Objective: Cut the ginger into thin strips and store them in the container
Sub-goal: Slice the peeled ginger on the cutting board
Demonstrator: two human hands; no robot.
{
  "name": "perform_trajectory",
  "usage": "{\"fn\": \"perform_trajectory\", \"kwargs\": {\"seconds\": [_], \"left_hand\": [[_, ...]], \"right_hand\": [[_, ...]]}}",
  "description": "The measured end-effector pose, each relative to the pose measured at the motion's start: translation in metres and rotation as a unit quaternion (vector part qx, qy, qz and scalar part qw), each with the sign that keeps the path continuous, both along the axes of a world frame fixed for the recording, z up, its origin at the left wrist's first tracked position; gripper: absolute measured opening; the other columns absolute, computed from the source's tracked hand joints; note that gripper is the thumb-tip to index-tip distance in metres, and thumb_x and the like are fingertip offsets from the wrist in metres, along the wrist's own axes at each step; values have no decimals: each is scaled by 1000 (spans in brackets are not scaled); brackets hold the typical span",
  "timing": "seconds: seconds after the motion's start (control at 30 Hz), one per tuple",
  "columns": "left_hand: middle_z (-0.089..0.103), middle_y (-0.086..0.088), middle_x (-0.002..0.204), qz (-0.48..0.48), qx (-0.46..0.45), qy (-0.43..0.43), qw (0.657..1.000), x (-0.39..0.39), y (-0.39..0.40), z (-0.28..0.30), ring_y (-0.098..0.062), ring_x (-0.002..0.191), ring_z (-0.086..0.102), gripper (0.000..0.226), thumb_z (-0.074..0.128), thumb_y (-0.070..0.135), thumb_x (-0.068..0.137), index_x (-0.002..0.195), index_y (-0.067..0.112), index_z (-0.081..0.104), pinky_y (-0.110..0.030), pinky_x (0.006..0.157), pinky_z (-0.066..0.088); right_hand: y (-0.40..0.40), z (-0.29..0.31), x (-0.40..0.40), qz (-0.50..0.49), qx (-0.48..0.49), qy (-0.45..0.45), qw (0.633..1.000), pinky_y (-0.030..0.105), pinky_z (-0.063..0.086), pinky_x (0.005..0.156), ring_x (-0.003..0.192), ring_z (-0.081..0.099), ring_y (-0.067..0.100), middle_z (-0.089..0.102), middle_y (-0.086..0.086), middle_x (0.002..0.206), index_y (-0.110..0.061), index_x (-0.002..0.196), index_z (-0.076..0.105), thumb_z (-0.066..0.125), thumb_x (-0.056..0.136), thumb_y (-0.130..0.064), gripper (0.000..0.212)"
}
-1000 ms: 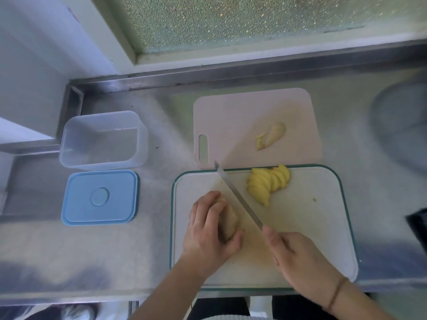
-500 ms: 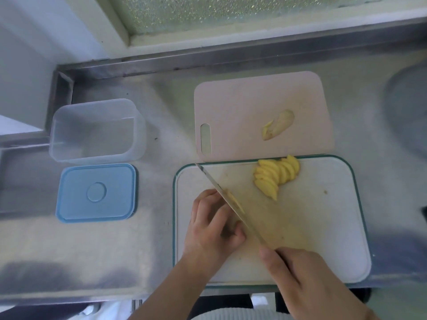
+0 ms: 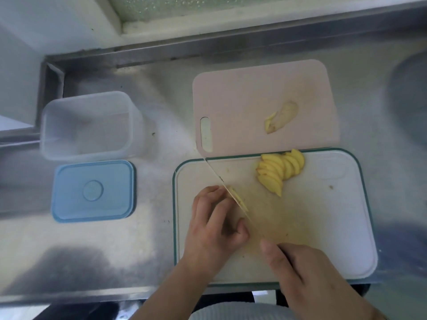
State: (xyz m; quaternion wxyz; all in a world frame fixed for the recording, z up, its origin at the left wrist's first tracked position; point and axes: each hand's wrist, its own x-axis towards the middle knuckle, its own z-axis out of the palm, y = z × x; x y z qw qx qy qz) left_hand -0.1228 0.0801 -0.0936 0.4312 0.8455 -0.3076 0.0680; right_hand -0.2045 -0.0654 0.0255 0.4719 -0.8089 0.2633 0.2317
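Slicing ginger point(image 3: 238, 197), two hands point(image 3: 216, 229), one knife point(image 3: 221, 181), two boards point(image 3: 323, 227)

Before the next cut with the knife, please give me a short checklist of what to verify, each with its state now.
1. Left hand holds the ginger piece steady: ok.
2. Left fingers curled back from the knife: cannot tell, they lie very close to the blade.
3. Right hand grips the handle: ok.
4. Cut slices lie out of the blade's path on the white board: ok.
5. Container open, lid off beside it: ok.
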Motion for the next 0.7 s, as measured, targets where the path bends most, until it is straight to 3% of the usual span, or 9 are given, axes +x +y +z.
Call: {"fn": "perform_trajectory", "kwargs": {"seconds": [0.33,0.7], "left_hand": [[49,-6,122,-9,3,9,1000,-1,0,1,-36,116,57,44,84,7,69,105,12,60,-47,89,54],[48,-8,116,-8,1,-5,1000,0,-2,-5,-43,106,60,42,86,1,63,93,11,59,-45,86,54]], "right_hand": [[3,4,-1,-1,-13,24,1000,24,38,56,57,51,7,54,-13,54,-45,62,50,7,59,-87,60],[6,6,-2,-5,-24,30,999,26,39,56,57,50,9,53,-11,55,-38,62,50,6,60,-87,65]]}}
